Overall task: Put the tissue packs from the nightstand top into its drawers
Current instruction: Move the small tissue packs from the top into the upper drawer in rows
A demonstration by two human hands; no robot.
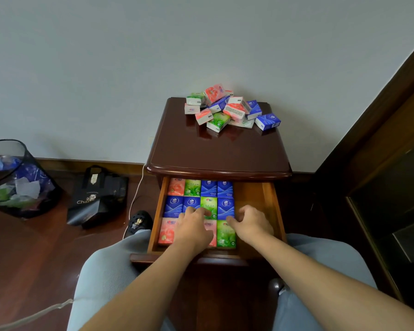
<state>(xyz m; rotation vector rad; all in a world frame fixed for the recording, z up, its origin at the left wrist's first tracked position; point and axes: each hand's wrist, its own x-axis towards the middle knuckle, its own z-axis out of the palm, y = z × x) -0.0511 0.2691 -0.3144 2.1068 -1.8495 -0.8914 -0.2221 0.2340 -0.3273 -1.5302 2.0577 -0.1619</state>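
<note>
You can read only one bit of lettering with any certainty — "Cha", in pale letters on the front of the black paper bag (95,199) on the floor, the rest of the word hidden by a crease. The tissue packs (173,206) in the open drawer (270,204) carry logos and characters — too small and blurred to make out

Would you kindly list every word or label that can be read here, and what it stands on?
"Cha": white letters on the black bag on the floor; the rest is hidden in a fold.
Blue tissue packs in the drawer: white logo, too small to read.
Red and green packs: print too blurred to read.
</note>
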